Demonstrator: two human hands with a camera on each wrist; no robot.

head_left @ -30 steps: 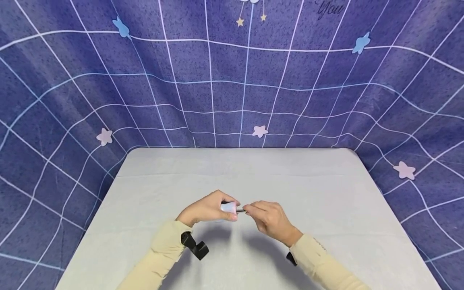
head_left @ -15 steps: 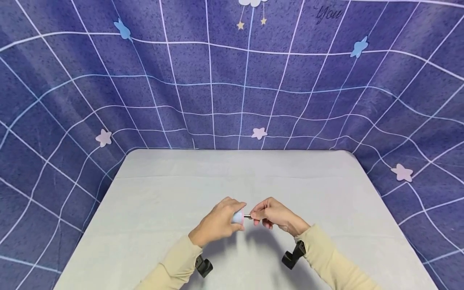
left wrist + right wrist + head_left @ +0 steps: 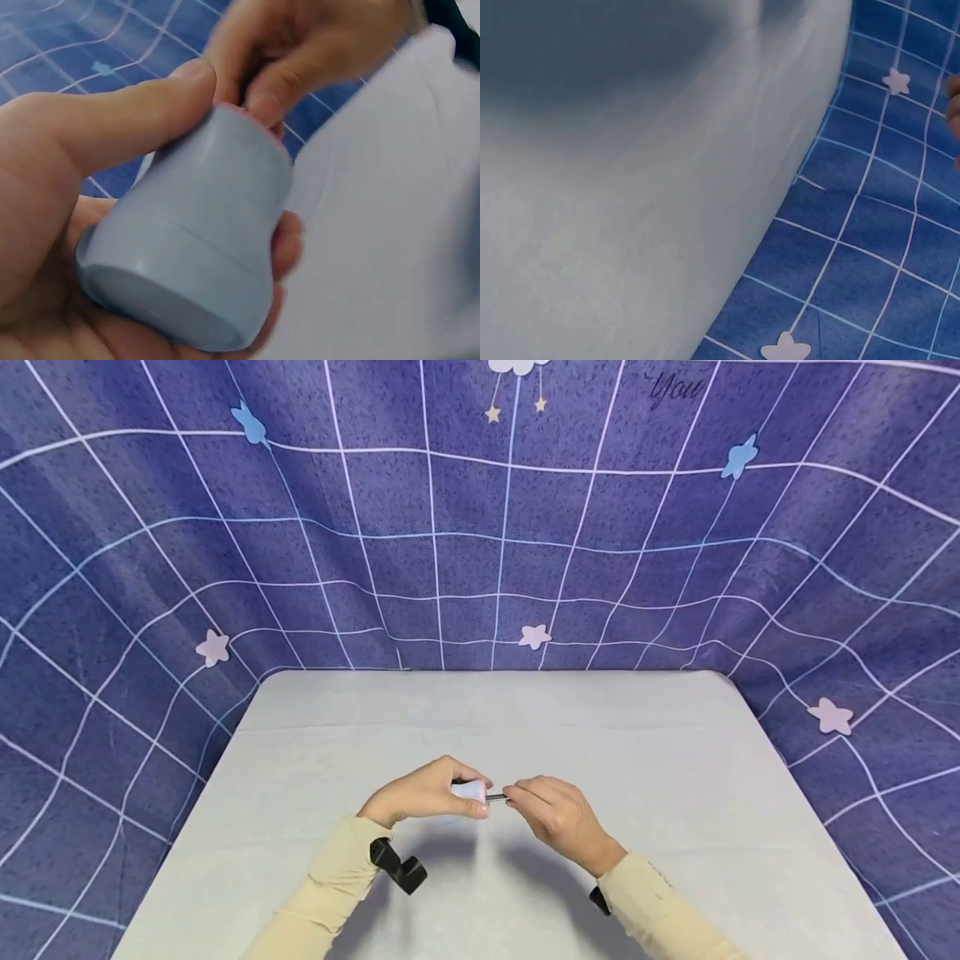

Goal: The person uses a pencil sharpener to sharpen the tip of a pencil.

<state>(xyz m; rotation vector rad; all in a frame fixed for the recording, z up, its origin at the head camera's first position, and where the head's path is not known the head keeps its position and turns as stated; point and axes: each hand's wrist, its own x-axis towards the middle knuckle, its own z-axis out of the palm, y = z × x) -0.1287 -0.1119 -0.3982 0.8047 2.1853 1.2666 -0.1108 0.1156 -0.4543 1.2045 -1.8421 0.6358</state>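
Observation:
In the head view my left hand point(image 3: 423, 791) grips a light-blue, waisted cylinder point(image 3: 469, 790) with a pink rim, held above the table. The left wrist view shows the same cylinder point(image 3: 199, 217) close up, thumb over its side and fingers around its far side. From the pink end juts a thin dark metal rod point(image 3: 497, 797). My right hand point(image 3: 558, 815) pinches the rod's outer end between thumb and fingers; whatever part lies inside those fingers is hidden. Only a sliver of hand point(image 3: 954, 112) shows in the right wrist view.
A white-covered table point(image 3: 495, 710) lies beneath both hands. Around its back and sides hangs a blue-purple curtain point(image 3: 480, 560) with grid lines and stars. Black wrist cameras point(image 3: 397, 865) are strapped at the sleeves.
Half a second ago both wrists were turned the other way, with the hands slightly farther right. They have rolled back to about the pose of one second ago, still gripping cylinder and rod.

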